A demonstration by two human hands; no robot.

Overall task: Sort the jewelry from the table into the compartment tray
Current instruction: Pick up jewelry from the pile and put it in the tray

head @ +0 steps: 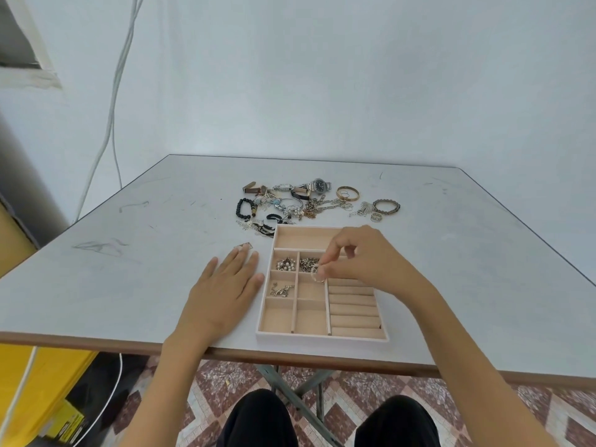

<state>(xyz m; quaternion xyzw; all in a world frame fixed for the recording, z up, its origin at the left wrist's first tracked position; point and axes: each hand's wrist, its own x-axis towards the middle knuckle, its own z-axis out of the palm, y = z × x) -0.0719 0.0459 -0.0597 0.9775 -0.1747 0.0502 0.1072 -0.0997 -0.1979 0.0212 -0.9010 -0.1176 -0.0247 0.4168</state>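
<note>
A beige compartment tray [322,337] lies near the table's front edge. Three of its small left compartments hold jewelry: a pearl cluster [286,264], a dark chain [308,263] and a silver chain [282,289]. My right hand [364,258] hovers over the tray's middle, fingertips pinched on a small silver ring [316,274] beside the ring-roll section [353,312]. My left hand [227,287] lies flat on the table, fingers spread, just left of the tray. A heap of unsorted jewelry [296,206] lies beyond the tray: watches, bead bracelets, chains, a gold bangle [348,193].
The grey table [129,253] has a brown front edge. A small clear item [244,246] lies by my left fingertips. Cables hang down the wall at the left. Yellow boxes stand on the floor at the lower left.
</note>
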